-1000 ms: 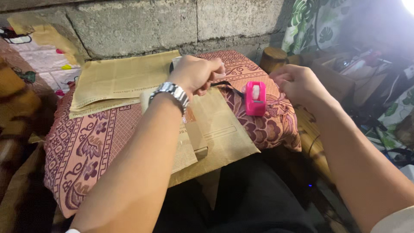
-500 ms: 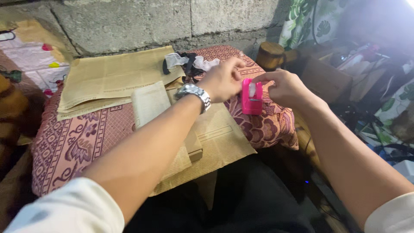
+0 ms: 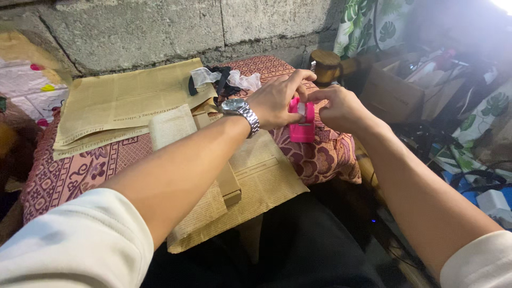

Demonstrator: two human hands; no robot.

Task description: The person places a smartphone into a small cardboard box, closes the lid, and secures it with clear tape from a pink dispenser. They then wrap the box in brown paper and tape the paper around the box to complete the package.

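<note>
— What did the hands have?

— My left hand (image 3: 277, 98) was pinched at the top of the pink tape dispenser (image 3: 302, 124), fingers closed near the roll. My right hand (image 3: 338, 106) was curled round its far side, steadying it.

— Where did it sit?

— Upright on the patterned cushion (image 3: 80, 170), beside the brown paper (image 3: 266, 178).

— How would it handle?

— I judged it light, hard plastic, easy to tip; best gripped by the flat sides. Its long axis stood roughly vertical, roll uppermost; I couldn't tell where the cutter faced.
</note>
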